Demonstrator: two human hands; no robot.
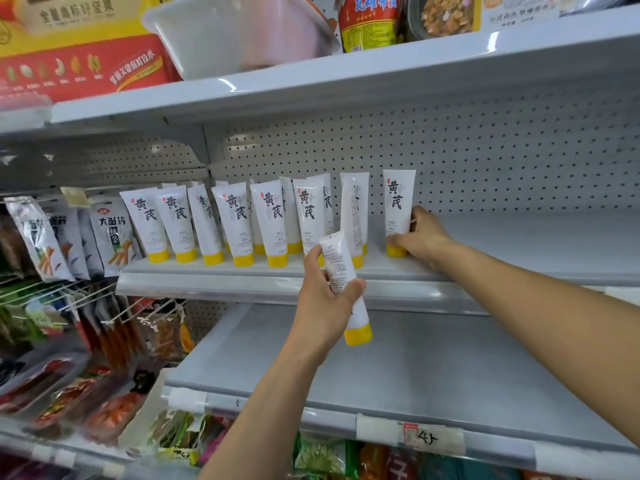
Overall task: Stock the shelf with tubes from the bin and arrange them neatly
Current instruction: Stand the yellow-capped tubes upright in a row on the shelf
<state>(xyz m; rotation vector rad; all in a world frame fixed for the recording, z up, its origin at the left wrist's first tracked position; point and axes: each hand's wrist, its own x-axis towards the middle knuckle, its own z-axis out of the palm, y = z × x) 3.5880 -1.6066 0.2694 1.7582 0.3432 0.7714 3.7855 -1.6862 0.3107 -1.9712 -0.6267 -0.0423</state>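
Several white tubes with yellow caps [239,223] stand cap-down in rows on the middle shelf [519,237]. My right hand [420,235] grips the lower part of the rightmost tube [398,206], which stands upright on the shelf apart from the row. My left hand [327,296] holds another tube [341,268] in front of the shelf edge, cap pointing down, its back label toward me. A white plastic bin [239,32] sits on the shelf above.
The middle shelf to the right of the tubes is bare, as is the grey shelf below [415,362]. Snack packets [69,233] hang on hooks at the left. Boxes and jars [370,22] stand on the top shelf. Packaged foods fill the lower left.
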